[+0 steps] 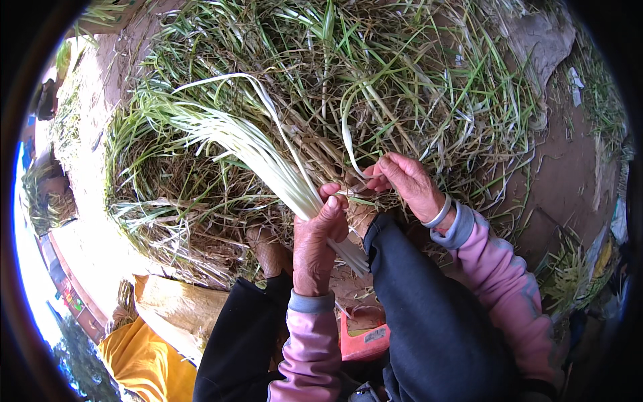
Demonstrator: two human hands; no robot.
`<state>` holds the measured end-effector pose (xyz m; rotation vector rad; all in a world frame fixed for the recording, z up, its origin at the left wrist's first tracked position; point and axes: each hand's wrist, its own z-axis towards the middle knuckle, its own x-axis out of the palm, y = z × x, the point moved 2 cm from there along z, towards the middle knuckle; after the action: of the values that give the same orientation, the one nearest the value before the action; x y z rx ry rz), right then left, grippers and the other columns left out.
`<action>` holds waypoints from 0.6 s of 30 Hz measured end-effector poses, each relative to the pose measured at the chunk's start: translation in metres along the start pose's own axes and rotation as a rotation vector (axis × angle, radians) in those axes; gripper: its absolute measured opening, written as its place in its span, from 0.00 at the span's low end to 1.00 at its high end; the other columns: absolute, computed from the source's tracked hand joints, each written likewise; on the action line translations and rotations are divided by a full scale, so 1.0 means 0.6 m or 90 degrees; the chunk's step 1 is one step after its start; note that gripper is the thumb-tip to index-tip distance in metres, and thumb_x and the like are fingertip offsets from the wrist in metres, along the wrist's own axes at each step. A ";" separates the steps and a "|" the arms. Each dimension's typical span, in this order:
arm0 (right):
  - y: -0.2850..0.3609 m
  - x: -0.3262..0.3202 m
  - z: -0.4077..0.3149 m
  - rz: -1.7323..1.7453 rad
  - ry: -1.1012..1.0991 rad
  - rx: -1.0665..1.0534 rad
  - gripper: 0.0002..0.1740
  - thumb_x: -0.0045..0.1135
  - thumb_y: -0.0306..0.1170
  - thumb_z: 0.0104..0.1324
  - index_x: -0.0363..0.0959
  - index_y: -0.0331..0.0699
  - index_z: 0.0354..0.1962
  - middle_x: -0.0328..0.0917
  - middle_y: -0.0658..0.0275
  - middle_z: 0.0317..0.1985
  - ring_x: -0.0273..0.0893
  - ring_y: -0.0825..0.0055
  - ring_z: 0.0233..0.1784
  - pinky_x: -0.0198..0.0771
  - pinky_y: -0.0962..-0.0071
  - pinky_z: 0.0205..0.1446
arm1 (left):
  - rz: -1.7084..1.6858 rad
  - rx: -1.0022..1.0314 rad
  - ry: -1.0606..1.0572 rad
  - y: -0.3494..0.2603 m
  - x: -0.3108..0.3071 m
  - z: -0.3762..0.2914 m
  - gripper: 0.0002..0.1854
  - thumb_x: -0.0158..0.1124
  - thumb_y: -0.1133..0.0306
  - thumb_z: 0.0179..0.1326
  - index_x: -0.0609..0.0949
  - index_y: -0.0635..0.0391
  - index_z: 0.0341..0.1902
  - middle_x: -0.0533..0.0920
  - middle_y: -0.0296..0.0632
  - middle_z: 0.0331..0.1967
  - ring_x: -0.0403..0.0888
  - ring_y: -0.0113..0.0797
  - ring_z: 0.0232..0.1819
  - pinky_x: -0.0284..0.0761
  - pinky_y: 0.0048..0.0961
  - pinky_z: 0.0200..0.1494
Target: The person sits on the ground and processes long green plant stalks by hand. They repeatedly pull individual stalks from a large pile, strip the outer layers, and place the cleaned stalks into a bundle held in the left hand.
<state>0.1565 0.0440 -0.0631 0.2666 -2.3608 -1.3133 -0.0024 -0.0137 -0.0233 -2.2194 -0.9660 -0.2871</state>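
A bunch of long, pale green-white leafy stalks (261, 151) lies across my left hand (321, 226), whose fingers are closed around its lower part. The white stem ends stick out below that hand, beside my right knee. One stalk (271, 108) arches apart from the rest of the bunch. Just to the right, my right hand (407, 186) pinches the end of a thin, whitish leaf strip (346, 133) between thumb and fingers. The strip curls up and away over the heap. Small pale scraps between the two hands are too blurred to tell apart.
A wide heap of green and dried leaves and stalks (226, 90) spreads before my feet. Beneath me is a red plastic object (364, 341), partly hidden. A woven sack (176, 301) and yellow cloth (145, 359) lie at lower left. Brown ground (567, 151) shows at right.
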 end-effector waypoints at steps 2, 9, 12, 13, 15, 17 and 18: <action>0.003 -0.011 0.000 -0.034 -0.006 -0.026 0.20 0.36 0.40 0.68 0.69 0.31 0.33 0.73 0.66 0.26 0.72 0.83 0.30 0.68 0.82 0.36 | 0.013 -0.008 0.003 0.001 -0.002 0.002 0.18 0.64 0.69 0.51 0.71 0.62 0.44 0.72 0.31 0.23 0.57 0.16 0.14 0.52 0.14 0.16; -0.012 0.039 -0.006 -0.116 0.016 -0.073 0.12 0.41 0.31 0.66 0.64 0.30 0.28 0.69 0.62 0.19 0.66 0.84 0.23 0.65 0.78 0.27 | 0.048 -0.001 -0.005 0.025 0.010 0.010 0.11 0.64 0.69 0.50 0.75 0.60 0.35 0.66 0.28 0.15 0.58 0.18 0.13 0.52 0.16 0.16; -0.029 0.046 -0.003 -0.142 0.006 -0.122 0.13 0.40 0.32 0.66 0.62 0.30 0.26 0.70 0.59 0.22 0.72 0.76 0.25 0.68 0.76 0.28 | 0.011 0.036 -0.039 0.026 -0.006 0.002 0.10 0.63 0.67 0.52 0.74 0.59 0.32 0.65 0.28 0.15 0.59 0.20 0.14 0.53 0.17 0.16; -0.029 0.025 -0.006 -0.209 -0.008 -0.155 0.13 0.40 0.32 0.66 0.63 0.31 0.26 0.71 0.59 0.23 0.73 0.74 0.26 0.69 0.75 0.29 | -0.016 0.044 -0.022 0.020 -0.004 -0.005 0.11 0.62 0.67 0.53 0.73 0.60 0.35 0.65 0.28 0.14 0.59 0.20 0.15 0.53 0.17 0.16; -0.046 -0.038 -0.009 -0.260 -0.078 -0.115 0.14 0.38 0.34 0.66 0.63 0.32 0.26 0.72 0.59 0.25 0.74 0.72 0.28 0.70 0.75 0.30 | -0.047 0.089 0.030 -0.002 -0.006 -0.015 0.12 0.60 0.65 0.54 0.71 0.59 0.37 0.68 0.32 0.19 0.59 0.19 0.15 0.54 0.17 0.17; -0.049 -0.143 -0.021 -0.499 -0.198 -0.259 0.10 0.39 0.32 0.65 0.60 0.37 0.26 0.72 0.61 0.25 0.73 0.74 0.27 0.69 0.76 0.24 | -0.115 0.082 0.065 -0.014 -0.007 -0.018 0.10 0.58 0.65 0.57 0.70 0.56 0.36 0.69 0.38 0.32 0.57 0.17 0.14 0.57 0.14 0.16; -0.048 -0.200 -0.023 -0.572 -0.261 -0.256 0.08 0.41 0.32 0.64 0.60 0.37 0.29 0.72 0.60 0.27 0.73 0.72 0.28 0.69 0.75 0.26 | -0.154 0.097 0.116 -0.024 -0.014 -0.022 0.08 0.55 0.66 0.58 0.69 0.55 0.37 0.69 0.36 0.32 0.56 0.16 0.13 0.57 0.14 0.16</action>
<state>0.2685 0.0615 -0.1135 1.1068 -2.2645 -2.3974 -0.0179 -0.0204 -0.0099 -1.9038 -1.1174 -0.5001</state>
